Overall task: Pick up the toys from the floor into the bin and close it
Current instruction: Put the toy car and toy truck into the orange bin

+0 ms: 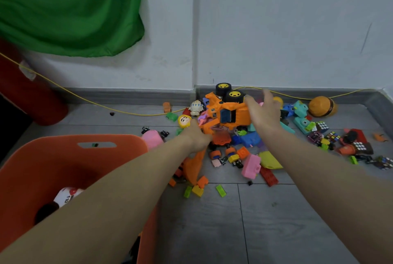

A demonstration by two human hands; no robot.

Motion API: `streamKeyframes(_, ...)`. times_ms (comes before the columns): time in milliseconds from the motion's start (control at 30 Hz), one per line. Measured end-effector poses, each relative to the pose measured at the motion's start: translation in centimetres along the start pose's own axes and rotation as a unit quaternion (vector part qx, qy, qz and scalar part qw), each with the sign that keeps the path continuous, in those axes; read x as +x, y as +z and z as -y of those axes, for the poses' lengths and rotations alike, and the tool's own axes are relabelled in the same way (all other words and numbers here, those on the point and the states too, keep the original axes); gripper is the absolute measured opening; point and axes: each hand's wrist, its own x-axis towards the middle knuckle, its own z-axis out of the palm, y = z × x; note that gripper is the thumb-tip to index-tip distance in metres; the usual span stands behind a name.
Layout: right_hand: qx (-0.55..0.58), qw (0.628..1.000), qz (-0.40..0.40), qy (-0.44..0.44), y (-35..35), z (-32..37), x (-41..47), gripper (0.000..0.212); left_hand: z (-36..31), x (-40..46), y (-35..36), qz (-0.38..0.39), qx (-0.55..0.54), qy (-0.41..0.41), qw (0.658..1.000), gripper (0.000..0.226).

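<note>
A big orange toy truck (pixel 225 113) with black-and-yellow wheels lies tipped on its side atop a pile of toys by the wall. My left hand (pixel 196 136) grips its lower front part. My right hand (pixel 262 110) rests on its right side, fingers spread and blurred. The orange bin (pixel 70 157) stands open at the lower left under my left forearm, with a white-and-red toy (pixel 68 194) inside. Around the truck lie small figures (pixel 196 107), a pink toy (pixel 251 166), coloured bricks (pixel 197 190) and puzzle cubes (pixel 322 126).
A yellow cord (pixel 85 100) runs along the floor and wall base. A round orange toy (pixel 322 106) sits at the far right near the skirting. A red cylinder (pixel 27 93) leans at the left under a green cloth (pixel 70 8). Grey floor tiles (pixel 276 221) lie bare in front.
</note>
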Motion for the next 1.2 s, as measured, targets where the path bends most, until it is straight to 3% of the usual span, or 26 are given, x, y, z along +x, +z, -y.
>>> streamKeyframes(133, 0.047, 0.991, 0.1, 0.081, 1.5, -1.0, 1.5, 0.063, -0.2, 1.6, 0.6, -0.009, -0.053, 0.006, 0.999, 0.053)
streamKeyframes(233, 0.079, 0.984, 0.115, 0.112, 2.5, -1.7, 1.5, 0.055, 0.0, 2.6, 1.4, -0.026, -0.09, 0.004, 0.996, 0.015)
streamKeyframes(367, 0.093, 0.987, 0.083, 0.1, 3.1, -1.4, 1.3, 0.055, 0.2, 3.2, 2.0, -0.055, -0.121, -0.007, 0.991, 0.02)
streamKeyframes(500, 0.115, 0.988, 0.067, 0.075, 3.4, 0.0, 0.5, 0.038, 0.1, 3.0, 1.4, -0.057, -0.214, -0.02, 0.975, 0.034)
streamKeyframes(700, 0.127, 0.989, 0.044, -0.054, 2.7, 5.1, -1.6, 0.03, -1.6, 0.6, -2.3, -0.04, -0.366, -0.052, 0.928, 0.023)
streamKeyframes(867, 0.101, 0.972, 0.026, -0.212, 1.7, 11.4, -5.6, 0.029, -3.0, -3.7, -7.3, 0.041, -0.493, -0.048, 0.868, 0.025)
streamKeyframes(1033, 0.111, 0.929, 0.06, -0.348, 1.0, 16.8, -11.5, 0.047, -1.7, -8.3, -13.0, 0.089, -0.511, -0.001, 0.855, 0.039)
streamKeyframes(1200, 0.14, 0.907, 0.1, -0.385, 2.3, 19.3, -16.3, 0.056, 3.7, -12.0, -16.6, 0.138, -0.52, 0.02, 0.843, 0.036)
